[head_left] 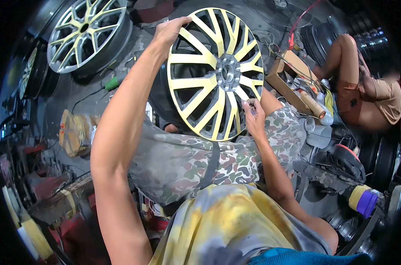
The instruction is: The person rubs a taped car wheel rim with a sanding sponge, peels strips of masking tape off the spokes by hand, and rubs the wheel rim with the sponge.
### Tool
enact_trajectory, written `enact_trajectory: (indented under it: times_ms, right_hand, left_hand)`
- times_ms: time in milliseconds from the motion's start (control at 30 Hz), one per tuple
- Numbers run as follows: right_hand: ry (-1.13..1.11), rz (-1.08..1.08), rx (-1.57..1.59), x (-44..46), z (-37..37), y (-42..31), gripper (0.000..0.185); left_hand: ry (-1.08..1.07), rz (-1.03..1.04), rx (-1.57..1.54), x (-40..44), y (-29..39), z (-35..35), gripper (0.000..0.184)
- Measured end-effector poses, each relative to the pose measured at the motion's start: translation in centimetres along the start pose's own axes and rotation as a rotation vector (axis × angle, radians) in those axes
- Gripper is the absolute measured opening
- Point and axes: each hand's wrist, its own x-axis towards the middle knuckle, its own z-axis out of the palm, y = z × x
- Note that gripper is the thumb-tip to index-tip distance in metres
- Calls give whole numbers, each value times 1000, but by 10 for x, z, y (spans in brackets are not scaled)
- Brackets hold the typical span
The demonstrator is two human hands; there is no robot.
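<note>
A multi-spoke wheel rim (pixel 194 83), its spoke faces pale yellow and the gaps between them dark, stands tilted above my camouflage-clad lap. At its upper left edge my left hand (pixel 169 32) grips the rim, fingers wrapped over the border. My right hand (pixel 254 115) is at the lower right of the wheel, with fingers bent together at a spoke near the edge. Whether anything small lies between those fingers cannot be made out.
Another yellow-spoked wheel (pixel 84 27) lies at the upper left, near a green tool (pixel 114 83). A cardboard box (pixel 293 66) sits at the right. Beyond it another person (pixel 364 88) sits low. A tape roll (pixel 363 201) is at the lower right.
</note>
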Motion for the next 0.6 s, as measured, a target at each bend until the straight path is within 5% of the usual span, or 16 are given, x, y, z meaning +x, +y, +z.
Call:
enact_trajectory:
  times_ms: [133,233,433,467,533,567,600]
  right_hand:
    - [221,128,125,1,3,17,30]
    - [237,80,-131,-18,-1,15,27]
    - [276,28,-164,-25,-3,21,30]
    - [260,64,-125,-24,-5,21,30]
    - [256,75,-109,-24,-5,31,30]
    - [247,43,-126,-24,-4,36,31]
    - [256,9,-118,-20,0,38,31]
  left_hand:
    - [-61,118,64,5,-3,16,39]
    - [-75,146,60,13,0,35,39]
    - [-178,171,6,21,19,54,44]
    - [40,487,350,33,10,38,46]
    - [333,724,925,29,-14,-18,62]
    - [258,294,1014,48,-60,-66,77]
    - [105,-73,682,56,-152,-134,89]
